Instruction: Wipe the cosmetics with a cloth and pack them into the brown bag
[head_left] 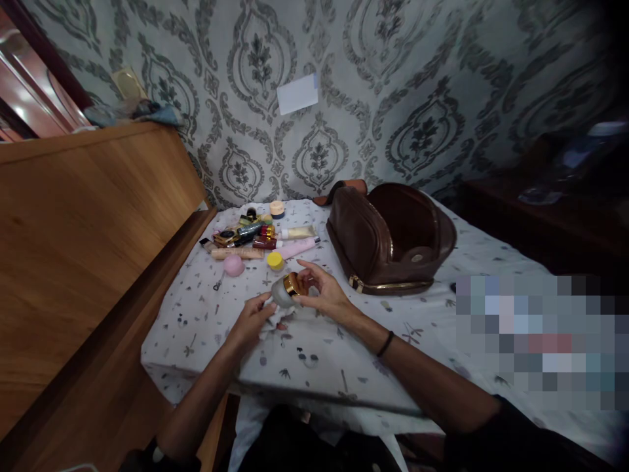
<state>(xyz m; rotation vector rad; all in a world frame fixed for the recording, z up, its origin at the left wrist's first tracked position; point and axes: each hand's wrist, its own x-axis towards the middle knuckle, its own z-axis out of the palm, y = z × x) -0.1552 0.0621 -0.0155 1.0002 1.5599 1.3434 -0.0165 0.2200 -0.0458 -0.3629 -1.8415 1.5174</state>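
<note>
Standing behind everything, the patterned wall (319,39) is met at its foot by a surface covered with a printed white sheet (314,360). On the sheet a brown bag (363,249) is set to the right, its mouth left gaping. Farther left, near the wall, a cluster of cosmetics (250,229) is gathered, with a yellow-lidded pot (275,261) placed along its near side.

In front of that pot, both hands are brought together. By the left hand (253,318) the lower end of a jar is clasped, the thumb being closed over it and other fingertips glimpsed beneath. The right hand (327,295) is held partly open, its fingers curved and its thumb laid along the near side of the lid; whether the lid is firmly gripped cannot be told.

The frosted jar (281,295) itself is held between them above the sheet. Its axis is tilted, the base being turned down and leftward, the top up and rightward. Under it a white tissue (281,318) is bunched at the left fingers. The gold lid (291,286) is thus presented to the right hand, the nearer of the two, just left of its curved fingers.
</note>
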